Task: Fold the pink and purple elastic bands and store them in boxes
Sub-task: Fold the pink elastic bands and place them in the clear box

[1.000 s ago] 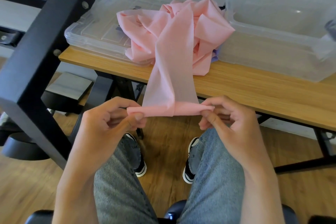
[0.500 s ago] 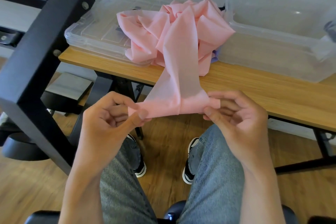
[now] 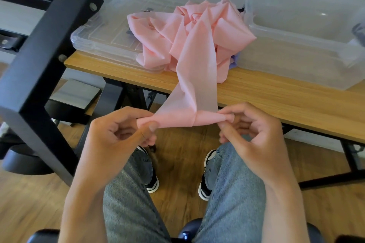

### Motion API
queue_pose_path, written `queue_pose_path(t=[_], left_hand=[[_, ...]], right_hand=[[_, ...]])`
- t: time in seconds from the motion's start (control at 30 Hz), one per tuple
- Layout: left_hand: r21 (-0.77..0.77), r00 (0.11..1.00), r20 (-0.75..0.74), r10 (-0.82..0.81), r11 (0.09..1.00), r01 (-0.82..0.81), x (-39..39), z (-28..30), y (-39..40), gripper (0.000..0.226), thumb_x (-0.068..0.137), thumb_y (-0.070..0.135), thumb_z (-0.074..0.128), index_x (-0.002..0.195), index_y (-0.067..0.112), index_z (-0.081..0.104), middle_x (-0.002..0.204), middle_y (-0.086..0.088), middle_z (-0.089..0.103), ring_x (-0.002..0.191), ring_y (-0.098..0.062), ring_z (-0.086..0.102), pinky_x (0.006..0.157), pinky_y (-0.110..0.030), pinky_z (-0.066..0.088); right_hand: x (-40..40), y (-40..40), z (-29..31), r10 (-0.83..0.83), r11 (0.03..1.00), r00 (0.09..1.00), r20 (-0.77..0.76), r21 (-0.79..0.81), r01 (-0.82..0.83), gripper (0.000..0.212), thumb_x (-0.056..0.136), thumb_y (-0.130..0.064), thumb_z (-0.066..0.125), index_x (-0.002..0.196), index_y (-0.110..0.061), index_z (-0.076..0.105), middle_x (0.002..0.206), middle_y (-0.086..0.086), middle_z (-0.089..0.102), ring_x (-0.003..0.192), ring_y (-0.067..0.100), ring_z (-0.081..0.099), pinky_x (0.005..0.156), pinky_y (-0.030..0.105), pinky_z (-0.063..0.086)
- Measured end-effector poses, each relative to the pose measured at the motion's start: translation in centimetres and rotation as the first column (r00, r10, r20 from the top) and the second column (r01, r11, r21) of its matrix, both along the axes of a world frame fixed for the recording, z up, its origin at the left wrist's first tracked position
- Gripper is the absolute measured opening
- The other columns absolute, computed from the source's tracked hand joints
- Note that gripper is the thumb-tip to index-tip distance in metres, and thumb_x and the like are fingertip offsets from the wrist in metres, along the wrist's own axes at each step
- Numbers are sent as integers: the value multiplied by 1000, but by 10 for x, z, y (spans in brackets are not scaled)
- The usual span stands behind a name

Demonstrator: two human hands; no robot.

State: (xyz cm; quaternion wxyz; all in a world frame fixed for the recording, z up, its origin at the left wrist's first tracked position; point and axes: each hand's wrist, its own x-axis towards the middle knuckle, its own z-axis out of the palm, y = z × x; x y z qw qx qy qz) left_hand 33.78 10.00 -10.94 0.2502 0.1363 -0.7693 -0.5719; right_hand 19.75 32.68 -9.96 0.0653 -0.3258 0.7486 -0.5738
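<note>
Rolling up the end of the pink band — storage not yet begun.

On the bench, a clear box stands open at upper right; the pink band is heaped at upper centre, one strip trailing down to mid-frame, where the left hand and right hand pinch its rolled end. Next, I judge — feed more strip in evenly.
</note>
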Motion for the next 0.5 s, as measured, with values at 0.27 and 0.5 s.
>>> queue_pose_path(t=[0.27,0.5], left_hand=[[198,992,-88,93,977,-74,-9,6,12,19,78,17,76,95,9,75,88,-3,80,79,-21,78,70,-25,63],[143,996,17,82,986,-84,-11,5,13,51,75,23,79,123,18,64,100,5,80,91,-15,77,78,-27,63]], right_hand=[[3,-6,6,-56,984,995,83,-163,69,10,90,-17,77,99,-17,74,94,5,77,87,23,77,74,51,64],[1,1,7,-119,989,992,43,-79,122,44,82,-10,83,118,-33,71,100,-14,80,94,8,77,81,22,61]])
